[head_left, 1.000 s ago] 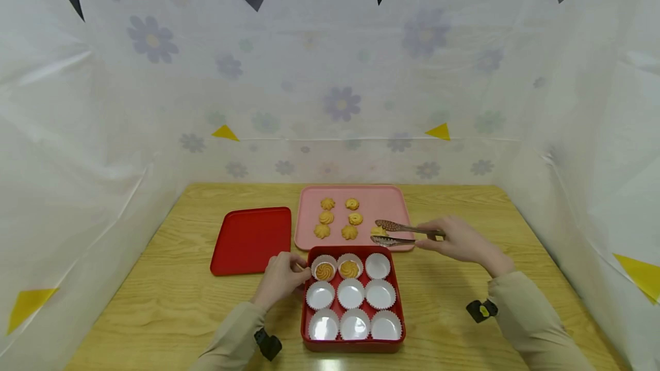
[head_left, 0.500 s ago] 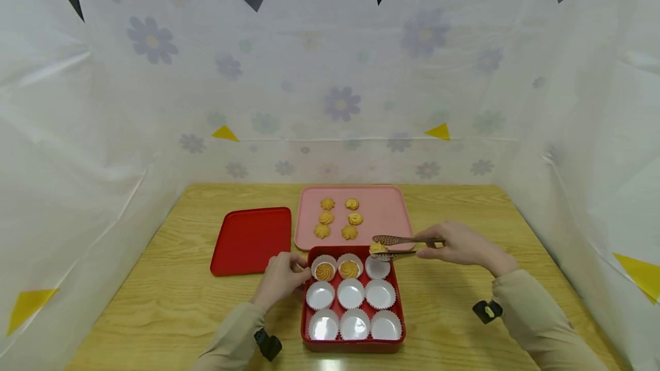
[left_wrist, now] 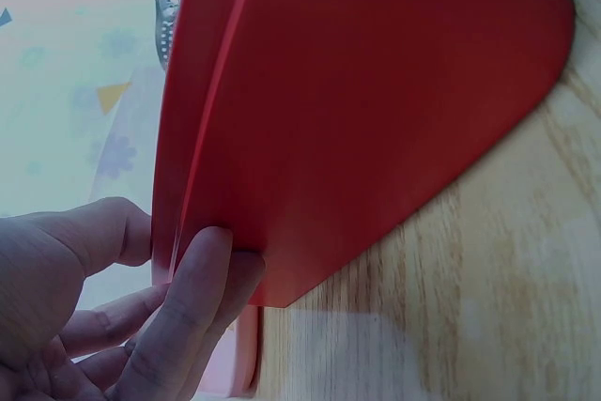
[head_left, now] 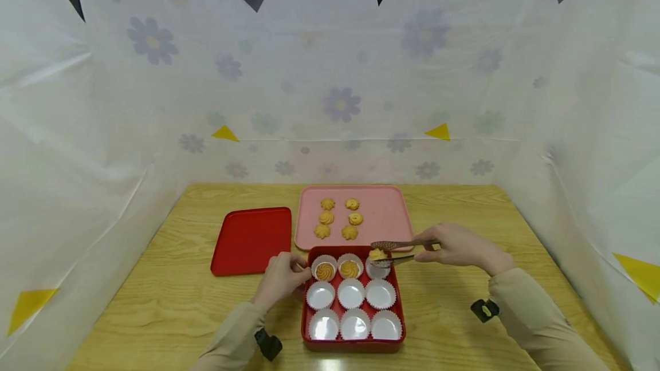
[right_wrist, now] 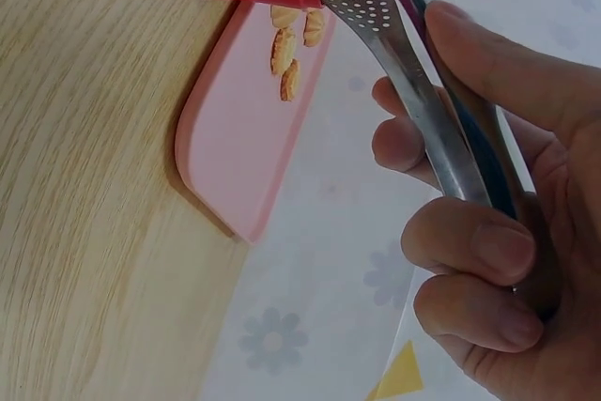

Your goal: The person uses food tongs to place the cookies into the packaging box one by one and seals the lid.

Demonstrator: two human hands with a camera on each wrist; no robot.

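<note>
My right hand (head_left: 459,246) grips metal tongs (right_wrist: 376,37) with perforated ends. Between their tips is a swirled cookie (head_left: 377,255), over the far-right white paper cup (head_left: 378,271) of a red box (head_left: 306,325). At the box's far-left corner, my left hand (head_left: 281,279) holds the wall, thumb at the rim and fingertips (left_wrist: 211,255) against the outer side. Inside the box, paper cups stand in three rows. The far-left and far-middle cups each contain a cookie, a ridged swirl (head_left: 325,271) and a golden one (head_left: 349,269); the middle and near rows hold only cups.
Behind the box lies a pink tray (head_left: 387,205) with several cookies (head_left: 326,218) in two columns on its left half. A flat red lid-like tray (head_left: 251,242) rests to the left. Patterned white sheeting (head_left: 330,73) encloses the wooden table (head_left: 170,245) at the back and sides.
The tongs have lifted the cookie from the pink tray's near edge and brought it toward me, over the far-right cup. My left hand stays at the box's corner.
</note>
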